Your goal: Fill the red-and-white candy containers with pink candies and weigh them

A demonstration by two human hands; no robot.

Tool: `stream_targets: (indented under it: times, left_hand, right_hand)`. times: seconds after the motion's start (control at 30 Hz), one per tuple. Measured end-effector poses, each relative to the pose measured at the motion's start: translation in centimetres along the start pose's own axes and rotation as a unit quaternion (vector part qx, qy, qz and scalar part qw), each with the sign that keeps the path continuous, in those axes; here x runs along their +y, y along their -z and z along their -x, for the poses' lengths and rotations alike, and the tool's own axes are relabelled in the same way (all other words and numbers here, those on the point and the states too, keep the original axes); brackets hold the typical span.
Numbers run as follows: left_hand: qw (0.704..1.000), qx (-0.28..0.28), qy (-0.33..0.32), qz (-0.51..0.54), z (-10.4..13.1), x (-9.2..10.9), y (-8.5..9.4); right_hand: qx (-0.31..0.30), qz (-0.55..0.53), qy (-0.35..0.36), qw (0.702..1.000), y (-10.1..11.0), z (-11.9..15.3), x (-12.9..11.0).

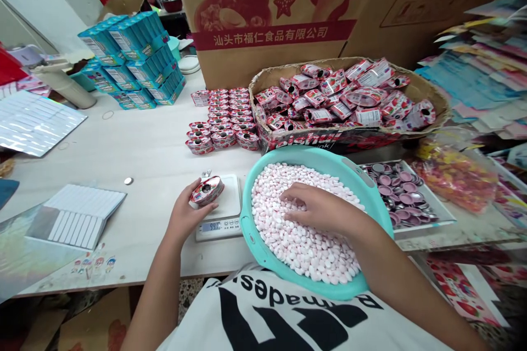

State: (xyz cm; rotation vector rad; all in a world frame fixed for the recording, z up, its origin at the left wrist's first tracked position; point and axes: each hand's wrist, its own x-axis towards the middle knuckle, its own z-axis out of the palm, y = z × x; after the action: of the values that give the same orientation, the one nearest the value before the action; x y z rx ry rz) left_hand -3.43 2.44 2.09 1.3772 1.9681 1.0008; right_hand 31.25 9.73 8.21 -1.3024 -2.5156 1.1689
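Observation:
My left hand (188, 209) grips a small red-and-white packet (207, 190) with a dark round opening facing up. The packet is over the left part of a white scale (230, 197), whose display is lit. My right hand (307, 205) lies among small pale pink candies (304, 252) in a turquoise basin (256, 249). Its fingers are bent, their tips touching the candies; whether any are held is hidden.
Filled rows of red packets (224, 139) stand behind the scale, beside a cardboard tray (436, 93) of loose packets. Blue boxes (142, 77) are stacked at back left. A tray of round caps (401, 189) and a candy bag (457, 175) lie right. Label sheets (82, 203) lie left.

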Motion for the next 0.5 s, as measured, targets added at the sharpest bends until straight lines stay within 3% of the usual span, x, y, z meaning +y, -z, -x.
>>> stream_targets:
  times: [0.17,0.5]
  left_hand:
    - [0.999,-0.005,0.039,0.037,-0.15,0.28,-0.21]
    - [0.998,0.002,0.036,0.058,-0.07,0.14,-0.36]
  right_hand:
    - [-0.003,-0.003,-0.007,1.0,0.11,0.09,-0.03]
    - [-0.001,-0.002,-0.002,1.0,0.14,0.2,-0.09]
